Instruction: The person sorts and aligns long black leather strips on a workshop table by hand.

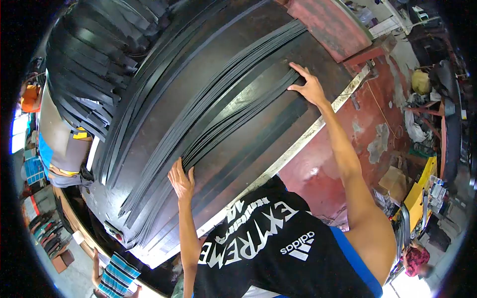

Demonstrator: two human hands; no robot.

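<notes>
A bundle of long, thin black strips [238, 115], rubber-like in look, stretches across the dark tabletop between my hands. My left hand [182, 181] grips the bundle toward its left part, thumb on the near side and fingers on the far side. At the right end, my right hand [309, 87] spans the strip ends between thumb and fingers. Just beyond lies a thicker bundle of similar strips [213, 85], running the same way. Part of the strips under my left hand is hidden.
More black strips [149, 84] lie on the far side of the table [218, 186], beside a large heap of strips [84, 64]. A reddish block [328, 25] stands at the right end. A person in a striped shirt [119, 274] is at lower left; another person [416, 259] is at lower right.
</notes>
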